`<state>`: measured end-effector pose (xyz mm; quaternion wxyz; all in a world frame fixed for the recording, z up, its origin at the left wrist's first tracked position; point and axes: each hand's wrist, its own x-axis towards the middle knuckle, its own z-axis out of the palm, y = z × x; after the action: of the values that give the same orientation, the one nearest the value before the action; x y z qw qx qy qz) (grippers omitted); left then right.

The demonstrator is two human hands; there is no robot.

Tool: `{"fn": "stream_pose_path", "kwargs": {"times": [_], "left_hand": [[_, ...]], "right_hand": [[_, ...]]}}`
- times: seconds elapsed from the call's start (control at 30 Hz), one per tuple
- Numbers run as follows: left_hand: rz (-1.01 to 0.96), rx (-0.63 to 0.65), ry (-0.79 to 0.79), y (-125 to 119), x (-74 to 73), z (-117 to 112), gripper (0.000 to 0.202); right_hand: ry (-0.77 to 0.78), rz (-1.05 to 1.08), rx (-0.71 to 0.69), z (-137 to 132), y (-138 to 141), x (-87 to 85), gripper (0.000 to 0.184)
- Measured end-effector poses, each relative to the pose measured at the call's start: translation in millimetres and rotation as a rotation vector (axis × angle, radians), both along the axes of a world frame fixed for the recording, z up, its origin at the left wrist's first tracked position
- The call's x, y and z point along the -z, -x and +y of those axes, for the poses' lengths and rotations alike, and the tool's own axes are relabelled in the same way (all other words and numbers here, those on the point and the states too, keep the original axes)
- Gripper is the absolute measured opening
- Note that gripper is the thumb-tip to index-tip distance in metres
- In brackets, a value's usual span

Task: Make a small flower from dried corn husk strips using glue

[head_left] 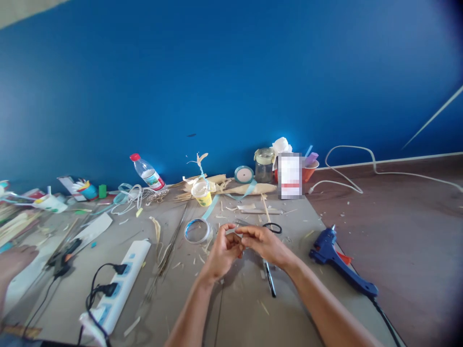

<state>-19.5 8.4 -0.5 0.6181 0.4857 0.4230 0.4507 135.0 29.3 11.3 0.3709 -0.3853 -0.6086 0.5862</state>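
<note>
My left hand [223, 251] and my right hand [263, 244] meet over the middle of the grey mat [235, 308], fingertips pinched together on a small thin piece that I cannot make out. A roll of clear tape [197, 231] lies just left of my left hand. Black-handled scissors [272, 227] lie just behind my right hand, and a black pen [269, 278] lies under my right wrist. A blue glue gun [336, 260] rests to the right of my right forearm.
A white power strip [121, 284] with black plugs lies at the left. Along the blue wall stand a plastic bottle [147, 174], a yellow cup [201, 193], a glass jar [264, 165] and an orange bowl [310, 169]. Straw strips and scraps litter the mat. A white cable [347, 185] trails right.
</note>
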Motion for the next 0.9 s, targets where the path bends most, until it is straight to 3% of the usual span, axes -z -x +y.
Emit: {"fn": "stream_pose_path", "kwargs": {"times": [0.1,0.2,0.37,0.57,0.73,0.9], "left_hand": [[-0.013,0.055,0.048,4,1.1,0,0.05],[-0.003,0.074,0.058,4,2.1,0,0.051],[0.057,0.044,0.006,4,2.5,2,0.046],[0.013,-0.136,0.005,0,-0.3,1,0.036],[0.049,-0.077,0.003,-6,2.6,-1,0.031],[0.179,-0.214,-0.104,-8,0.8,-2,0.021]], "right_hand": [[0.057,0.086,-0.125,0,-1,0.7,0.025],[0.088,0.112,-0.153,0,0,2.5,0.017],[0.012,-0.003,-0.034,-1,3,5.2,0.012],[-0.007,0.035,0.246,3,8,7.0,0.015],[0.036,0.252,0.254,1,17,15.2,0.017],[0.001,0.249,0.299,-2,24,21.3,0.017]]}}
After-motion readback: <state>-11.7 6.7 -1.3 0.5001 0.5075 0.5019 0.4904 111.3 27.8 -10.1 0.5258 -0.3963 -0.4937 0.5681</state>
